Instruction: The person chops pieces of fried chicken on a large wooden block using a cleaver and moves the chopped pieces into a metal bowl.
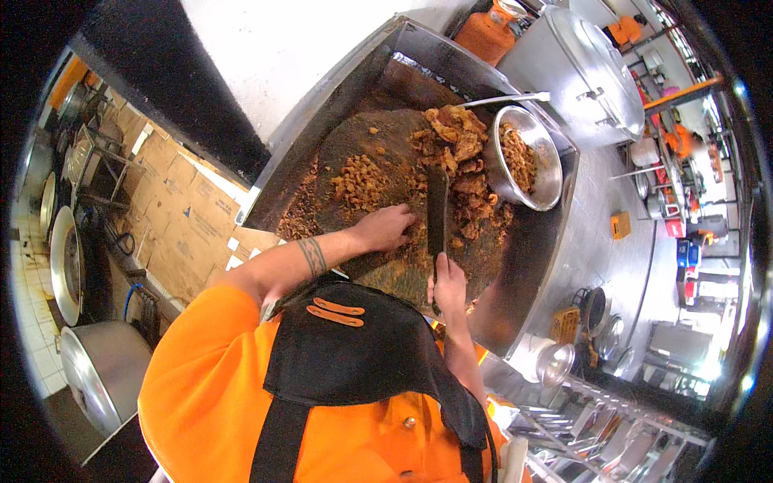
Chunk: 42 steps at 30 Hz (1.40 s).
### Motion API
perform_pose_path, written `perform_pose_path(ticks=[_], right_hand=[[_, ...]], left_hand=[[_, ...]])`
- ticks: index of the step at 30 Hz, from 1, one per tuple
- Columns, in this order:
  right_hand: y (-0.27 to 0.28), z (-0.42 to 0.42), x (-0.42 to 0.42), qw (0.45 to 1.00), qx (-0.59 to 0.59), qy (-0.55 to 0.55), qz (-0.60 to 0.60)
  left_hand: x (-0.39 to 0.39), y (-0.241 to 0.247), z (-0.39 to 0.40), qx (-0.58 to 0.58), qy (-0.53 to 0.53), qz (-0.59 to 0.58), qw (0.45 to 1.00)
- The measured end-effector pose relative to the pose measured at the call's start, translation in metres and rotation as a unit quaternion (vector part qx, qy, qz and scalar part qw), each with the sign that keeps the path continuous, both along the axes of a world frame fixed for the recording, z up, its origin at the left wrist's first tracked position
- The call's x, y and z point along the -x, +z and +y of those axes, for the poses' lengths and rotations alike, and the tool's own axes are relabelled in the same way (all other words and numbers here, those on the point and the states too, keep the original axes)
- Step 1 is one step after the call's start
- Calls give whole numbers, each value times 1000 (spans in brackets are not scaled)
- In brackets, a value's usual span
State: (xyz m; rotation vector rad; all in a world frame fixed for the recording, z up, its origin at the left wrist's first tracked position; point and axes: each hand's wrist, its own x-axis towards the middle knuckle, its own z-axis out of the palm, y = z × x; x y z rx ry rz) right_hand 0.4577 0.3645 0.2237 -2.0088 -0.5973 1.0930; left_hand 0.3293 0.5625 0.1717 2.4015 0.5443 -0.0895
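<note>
My right hand (450,281) grips the handle of a large wide-bladed knife (437,211). Its dark blade points away from me over a round chopping block (386,139). To the left of the blade, my left hand (389,228) rests low at the block with curled fingers; whether anything is under them is hidden. Chopped browned meat (360,183) lies in a loose heap beyond my left hand. Larger fried meat pieces (456,136) are piled at the blade's tip and along its right side. A steel bowl (552,160) of chopped meat leans tilted at the right of the pile.
A high-walled metal tray (483,69) surrounds the block. Past its far right side stand a lidded aluminium pot (543,66) and an orange gas cylinder (483,36). Flattened cardboard (187,205) covers floor at left, near another large pot (105,362). A wire rack (580,416) stands at lower right.
</note>
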Motion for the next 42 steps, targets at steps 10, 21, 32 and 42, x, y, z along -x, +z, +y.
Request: perform_pose_path(ticks=[10,21,32,42], right_hand=[[-30,20,-1,983,-80,63,-152],[9,4,4,997,-59,-30,50],[7,-105,0,957,-77,-265,86],[-132,-189,-16,931,3,-27,-364]], left_hand=[[19,-29,-13,41,115,-203,972],[16,-22,-11,9,98,-106,989],[5,-30,19,-131,-179,-215,951],[-71,9,-37,-155,-169,-276,934]])
